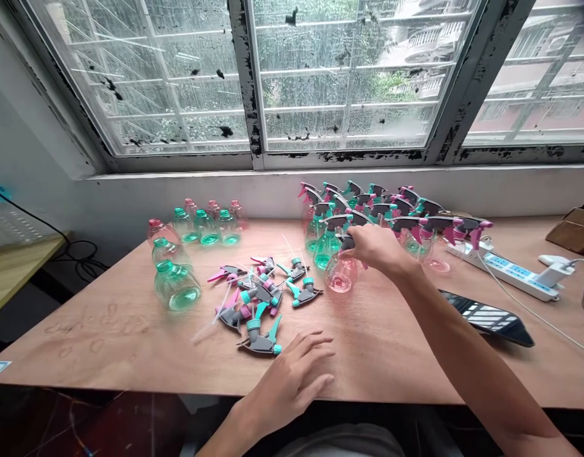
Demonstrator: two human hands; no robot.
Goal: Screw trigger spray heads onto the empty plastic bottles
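Note:
My right hand (375, 249) is closed around the trigger head of a pink spray bottle (341, 277), which stands at the front of a group of assembled spray bottles. Beside it is a green spray bottle (326, 249) with a grey head. My left hand (299, 371) rests near the table's front edge, fingers stretched out and holding nothing. Just beyond it lies a loose spray head (259, 341) with turquoise parts, at the near end of a pile of spray heads (261, 293) in grey, pink and turquoise with thin clear tubes.
Several headless bottles stand at the left, including a green bottle (176, 289). A dark phone or tablet (487, 316) lies at the right below a white power strip (511, 270) with cables. A brown box (575, 228) sits at the far right, and the window wall closes the table's back.

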